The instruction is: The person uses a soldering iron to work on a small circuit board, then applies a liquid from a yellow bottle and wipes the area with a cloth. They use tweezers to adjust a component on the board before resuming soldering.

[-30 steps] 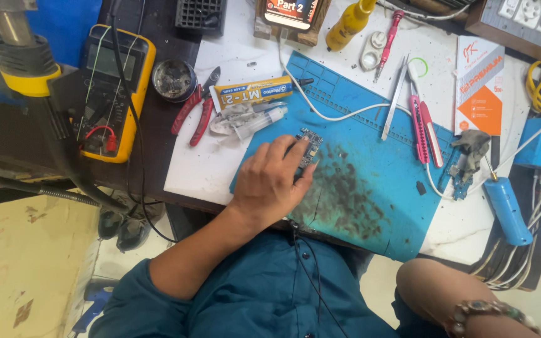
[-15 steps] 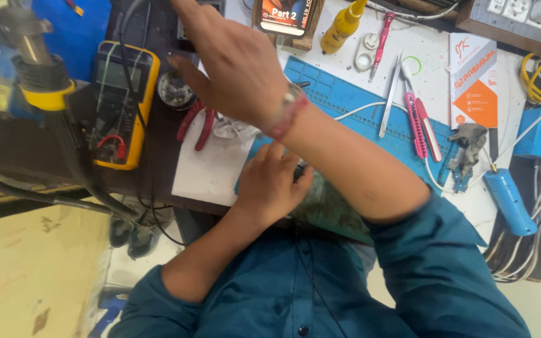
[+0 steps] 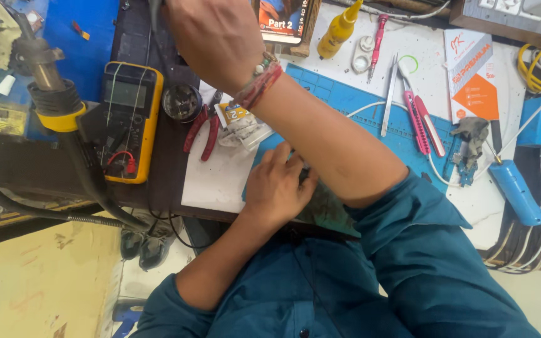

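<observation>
My left hand lies on the blue work mat, fingers pressed on a small dark circuit board that my right forearm mostly hides. My right hand, with a red thread band at the wrist, reaches across to the top left, above a round tin and beside a yellow multimeter. Its back faces me and its fingers curl out of sight by a thin dark cable; what it holds is hidden.
A hot-air tool with a yellow collar stands at the left. Red pliers, a white sheet, tweezers, a pink cutter, a yellow bottle, a propped phone and a blue cylinder tool lie around.
My right arm has come in from the right and stretched over the mat to the top left, farther up than half a second ago. My left hand has stayed on the board.
</observation>
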